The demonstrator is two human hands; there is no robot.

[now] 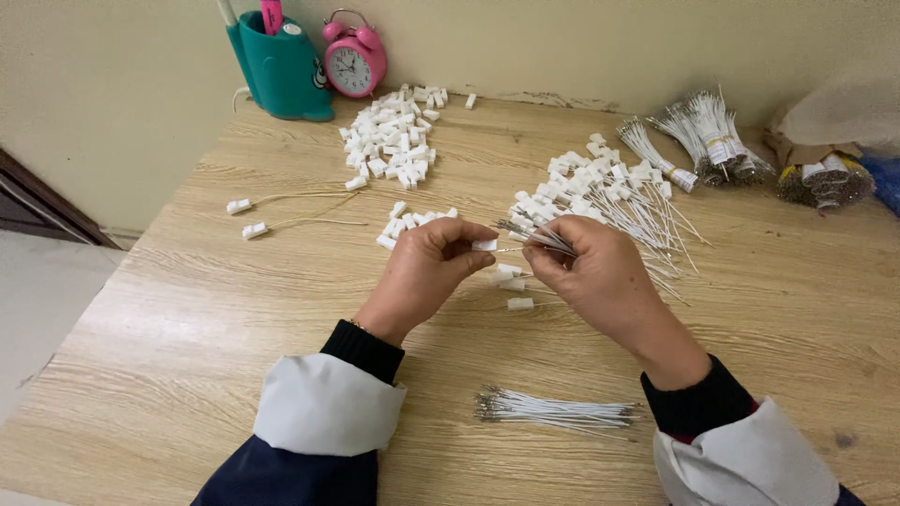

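- My left hand (427, 267) is closed in a pinch, thumb and forefinger gripping one small white plastic connector (485, 245) just above the bench (187, 319).
- My right hand (591, 272) is closed around a small bunch of thin white wires (536, 236); their metal-tipped ends fan out toward the left hand, and the foremost tip sits just beside the connector. Whether it has entered the connector I cannot tell.
- Directly below and between the hands, a few finished connectors with wires (514, 286) lie on the bench.
- Near my body, between the sleeves, a loose bundle of white wires (555, 410) lies flat, running left to right.
- Behind the left hand, a short row of connectors (409, 223); farther back, a large heap of white connectors (394, 145).
- Behind the right hand, a pile of assembled wired connectors (609, 187), wires trailing toward the right.
- At far right, banded wire bundles (708, 136) beside a clear bag of more bundles (825, 178).
- At left, two wired connectors (246, 217) lie apart from the rest.
- At the back edge against the wall, a teal pen holder (279, 66) and a pink alarm clock (353, 61) stand side by side.
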